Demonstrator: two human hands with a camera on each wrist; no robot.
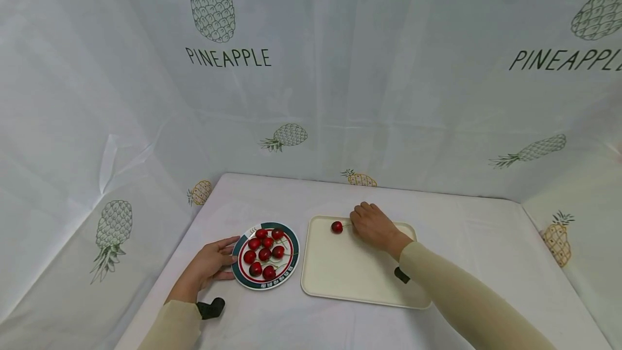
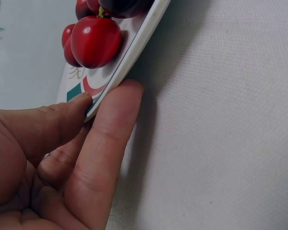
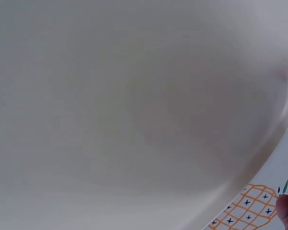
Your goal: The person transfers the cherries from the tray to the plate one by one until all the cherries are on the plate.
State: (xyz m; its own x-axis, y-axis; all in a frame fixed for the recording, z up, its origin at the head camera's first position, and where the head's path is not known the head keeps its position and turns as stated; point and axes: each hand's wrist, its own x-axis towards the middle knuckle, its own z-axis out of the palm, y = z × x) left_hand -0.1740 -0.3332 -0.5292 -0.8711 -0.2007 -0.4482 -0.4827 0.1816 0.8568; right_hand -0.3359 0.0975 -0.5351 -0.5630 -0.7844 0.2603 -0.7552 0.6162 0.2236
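Observation:
On a round plate (image 1: 240, 278) with a dark green rim and red inner ring lie several red cherries (image 1: 264, 254) with thin stems. My left hand (image 1: 209, 264) grips the plate's left edge; in the left wrist view the thumb (image 2: 67, 117) lies on the rim and a finger (image 2: 113, 120) supports it from below. Over the far side of a cream rectangular tray (image 1: 350, 280), my right hand (image 1: 376, 228) pinches the stem of a single cherry (image 1: 337, 227). In the right wrist view the tray surface (image 3: 110, 120) fills most of the picture, with fingertips at the right edge.
A white cloth (image 1: 272, 323) covers the table, whose far edge meets a hanging curtain (image 1: 364, 96) printed with pineapples. More of this fabric (image 1: 63, 177) hangs along the left side. The tray stands just right of the plate.

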